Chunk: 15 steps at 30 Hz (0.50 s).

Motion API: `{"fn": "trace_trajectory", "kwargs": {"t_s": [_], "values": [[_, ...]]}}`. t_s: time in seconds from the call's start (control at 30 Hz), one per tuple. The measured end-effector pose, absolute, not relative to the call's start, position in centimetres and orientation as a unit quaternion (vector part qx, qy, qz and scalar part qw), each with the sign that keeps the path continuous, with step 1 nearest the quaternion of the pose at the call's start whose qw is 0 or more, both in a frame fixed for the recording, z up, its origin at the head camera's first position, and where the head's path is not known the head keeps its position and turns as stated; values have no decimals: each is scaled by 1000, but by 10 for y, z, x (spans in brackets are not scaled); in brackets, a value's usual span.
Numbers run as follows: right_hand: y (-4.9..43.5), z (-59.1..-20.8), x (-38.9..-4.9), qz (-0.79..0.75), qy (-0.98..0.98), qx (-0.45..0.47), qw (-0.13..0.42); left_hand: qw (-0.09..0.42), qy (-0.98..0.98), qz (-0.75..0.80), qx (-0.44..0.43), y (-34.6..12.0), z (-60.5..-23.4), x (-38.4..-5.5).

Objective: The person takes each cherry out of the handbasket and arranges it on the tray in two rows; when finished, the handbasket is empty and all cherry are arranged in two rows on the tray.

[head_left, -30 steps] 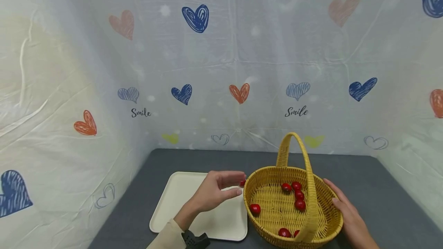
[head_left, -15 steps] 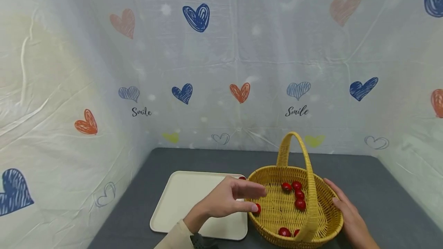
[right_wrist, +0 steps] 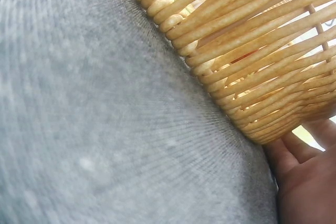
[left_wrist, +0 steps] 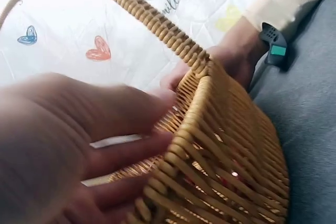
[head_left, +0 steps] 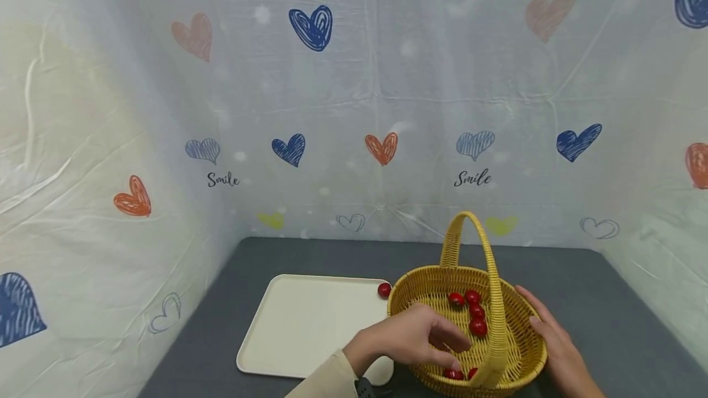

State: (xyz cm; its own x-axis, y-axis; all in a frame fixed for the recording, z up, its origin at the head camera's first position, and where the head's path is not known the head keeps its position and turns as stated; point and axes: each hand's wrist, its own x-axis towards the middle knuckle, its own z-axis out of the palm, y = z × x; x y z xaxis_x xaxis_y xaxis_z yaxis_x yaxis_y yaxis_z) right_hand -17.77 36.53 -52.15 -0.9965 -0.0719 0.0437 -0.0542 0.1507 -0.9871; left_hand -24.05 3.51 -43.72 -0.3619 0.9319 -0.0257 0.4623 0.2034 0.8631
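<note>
A yellow wicker basket (head_left: 420, 281) with a tall arched handle holds several glossy red cherries (head_left: 478, 327). My left hand (head_left: 415, 333) reaches over its left rim, thumb and fingers apart and bent downward. The thumb tip is right at a cherry (head_left: 453, 374) near the front wall. In the left wrist view, the left hand (left_wrist: 100, 114) is blurred beside the basket rim (left_wrist: 191, 116). My right hand (head_left: 561, 346) holds the basket's right side, thumb at the rim and fingers along the outer wall. The right wrist view has its fingers (right_wrist: 296, 150) against the wicker.
Left of the basket lies a cream rectangular tray (head_left: 298, 318), with one cherry (head_left: 384, 290) at its far right corner. Both stand on a dark grey table (head_left: 332, 253). A white curtain (head_left: 343, 91) printed with hearts hangs behind and at the sides.
My left hand has moved right and toward me, from beside the cherry at the tray's corner to inside the basket, now covering the basket's left cherry. The right hand has kept its place.
</note>
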Motion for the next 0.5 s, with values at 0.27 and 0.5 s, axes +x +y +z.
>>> {"fn": "trace_trajectory", "kwargs": {"t_s": [0.27, 0.5], "values": [[368, -524, -178, -640, 766, -50, -11, 282, 770, 242, 519, 60, -445, -246], [366, -524, -179, -636, 771, -34, -6, 253, 784, 202, 530, 68, -451, -246]]}}
